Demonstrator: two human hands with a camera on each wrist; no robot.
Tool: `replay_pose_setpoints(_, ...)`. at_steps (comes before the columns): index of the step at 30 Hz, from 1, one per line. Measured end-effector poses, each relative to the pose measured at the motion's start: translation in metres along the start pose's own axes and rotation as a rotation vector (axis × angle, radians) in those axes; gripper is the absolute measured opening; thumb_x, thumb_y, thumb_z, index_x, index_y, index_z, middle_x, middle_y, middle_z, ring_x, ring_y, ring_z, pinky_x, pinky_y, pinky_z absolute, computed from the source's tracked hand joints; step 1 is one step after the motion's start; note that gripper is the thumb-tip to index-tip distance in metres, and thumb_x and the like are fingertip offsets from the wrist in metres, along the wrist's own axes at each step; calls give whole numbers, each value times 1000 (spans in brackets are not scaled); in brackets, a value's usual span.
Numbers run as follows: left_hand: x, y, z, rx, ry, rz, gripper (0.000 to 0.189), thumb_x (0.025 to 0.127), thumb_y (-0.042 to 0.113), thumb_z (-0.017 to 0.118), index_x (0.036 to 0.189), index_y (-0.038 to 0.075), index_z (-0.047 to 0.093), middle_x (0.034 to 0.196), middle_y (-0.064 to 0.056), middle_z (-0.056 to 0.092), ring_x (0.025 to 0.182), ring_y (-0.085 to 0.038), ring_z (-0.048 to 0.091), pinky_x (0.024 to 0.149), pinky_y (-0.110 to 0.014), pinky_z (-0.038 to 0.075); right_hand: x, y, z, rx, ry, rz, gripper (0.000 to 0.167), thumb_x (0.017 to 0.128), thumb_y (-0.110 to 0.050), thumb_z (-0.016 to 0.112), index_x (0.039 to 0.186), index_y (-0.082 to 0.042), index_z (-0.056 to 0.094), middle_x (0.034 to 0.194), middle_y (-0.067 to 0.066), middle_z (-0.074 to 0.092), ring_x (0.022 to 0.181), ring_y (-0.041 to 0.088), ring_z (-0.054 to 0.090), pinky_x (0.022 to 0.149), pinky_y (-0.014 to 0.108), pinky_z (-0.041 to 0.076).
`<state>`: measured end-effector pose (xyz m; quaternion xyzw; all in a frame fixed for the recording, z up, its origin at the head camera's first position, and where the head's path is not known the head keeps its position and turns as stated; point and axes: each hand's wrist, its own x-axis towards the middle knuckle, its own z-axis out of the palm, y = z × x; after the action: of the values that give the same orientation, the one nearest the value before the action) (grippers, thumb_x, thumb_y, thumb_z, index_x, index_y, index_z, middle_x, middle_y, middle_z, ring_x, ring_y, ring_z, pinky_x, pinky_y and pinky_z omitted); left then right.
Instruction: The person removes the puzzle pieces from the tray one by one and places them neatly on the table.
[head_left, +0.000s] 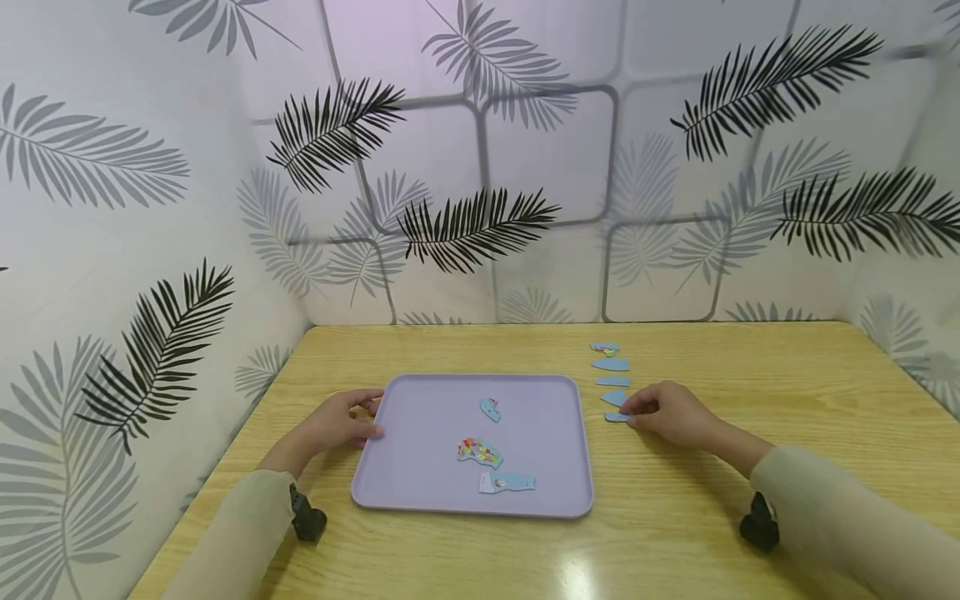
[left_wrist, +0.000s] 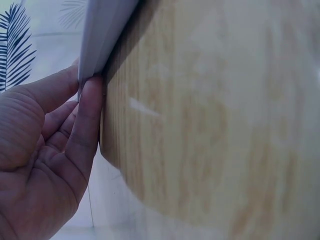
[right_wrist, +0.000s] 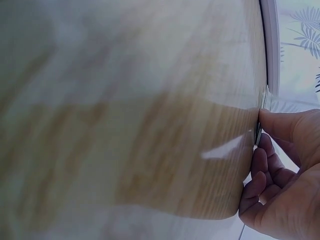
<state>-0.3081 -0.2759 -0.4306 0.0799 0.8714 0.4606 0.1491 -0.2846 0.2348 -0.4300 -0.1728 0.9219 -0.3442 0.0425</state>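
My left hand [head_left: 341, 419] grips the left rim of a lavender tray [head_left: 420, 500], with the thumb over the edge; the left wrist view shows the fingers [left_wrist: 86, 115] against the tray's side. Right of the tray, my right hand [head_left: 671, 414] pinches the right end of a small flat light-blue piece [head_left: 615, 417] low at the tabletop. Behind that piece, several similar blue pieces [head_left: 611, 365] lie in a column. On the tray are a small blue piece [head_left: 490, 409], a multicoloured piece [head_left: 478, 452] and a blue-and-white piece [head_left: 507, 482].
The wooden table [head_left: 450, 554] extends around the tray on all sides. A pale wall with leaf patterns [head_left: 480, 225] rises at the table's back edge, and another patterned surface stands along the left. A dark wrist device [head_left: 760, 522] sits by each sleeve.
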Motion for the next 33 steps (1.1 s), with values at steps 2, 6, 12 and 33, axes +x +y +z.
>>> replay_pose_setpoints(2,1,-1,0,3,0,1,68,85,4,74,145,-1,41,113,-14,50,79,-18,54,67,-32,55,0,0,0,-2,1,-2,13,88,-9,71,99,-3,74,93,3,69,82,14,57,72,32,49)
replay_pose_setpoints(6,1,-1,0,6,2,-2,68,85,3,75,144,-1,42,114,-14,50,79,-18,55,67,-32,55,1,2,0,2,0,9,13,88,-8,71,99,-3,74,93,2,69,83,15,57,73,33,49)
replay_pose_setpoints(12,0,0,0,2,-2,3,68,85,3,75,144,-2,42,114,-15,49,79,-18,54,67,-32,55,2,3,0,10,-5,18,14,88,-8,71,101,-3,74,95,3,68,84,15,57,74,34,49)
replay_pose_setpoints(33,-1,1,-1,-12,-11,10,68,84,2,74,144,-3,42,113,-15,50,79,-18,55,67,-34,56,-3,-13,-5,119,23,7,22,89,-13,71,107,-2,73,91,4,63,81,20,53,66,28,47)
